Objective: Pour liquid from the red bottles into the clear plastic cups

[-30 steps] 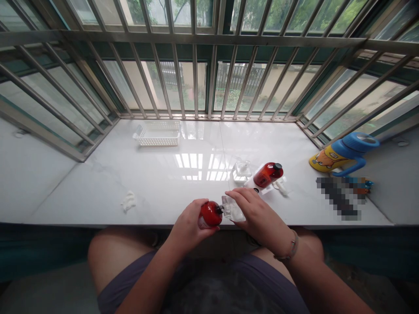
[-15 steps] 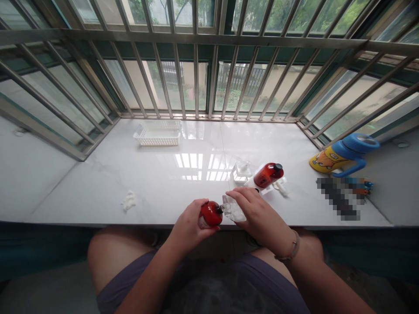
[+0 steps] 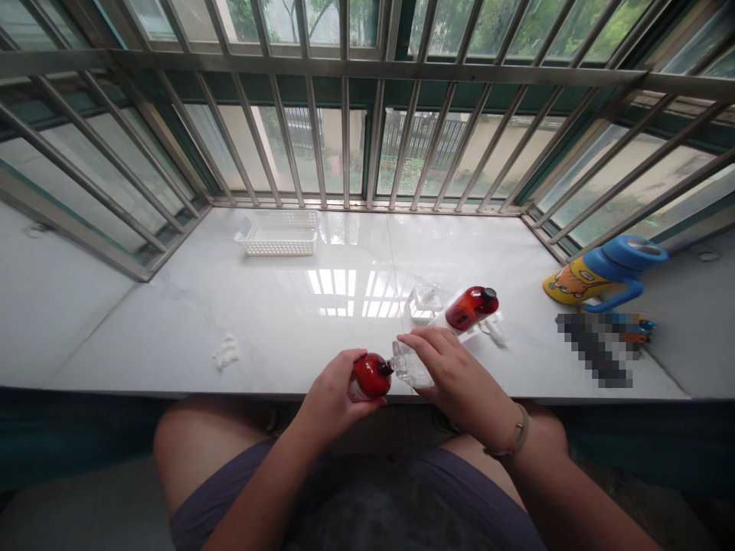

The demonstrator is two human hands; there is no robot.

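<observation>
My left hand (image 3: 333, 394) is wrapped round a red-brown bottle (image 3: 372, 375), which is tilted with its dark neck pointing right. The neck meets the mouth of a clear bottle (image 3: 412, 365); whether it sits just inside the mouth I cannot tell. Closed over that clear bottle from above is my right hand (image 3: 453, 375), its fingers hiding much of the body. Both bottles are held near the counter's front edge. Just beyond my right hand stands a second red-brown bottle (image 3: 472, 308) with a black cap. A clear square container (image 3: 426, 301) is to its left.
A white perforated basket (image 3: 279, 243) sits at the back left of the white counter (image 3: 172, 321). Crumpled white tissue (image 3: 226, 353) lies at left. A blue and yellow flask (image 3: 597, 272) and blurred-out items (image 3: 597, 348) are at right. Metal bars (image 3: 344, 145) line the window.
Hardly anything differs. Both hands keep their hold, and the two bottles stay mouth to mouth with only a very slight shift.
</observation>
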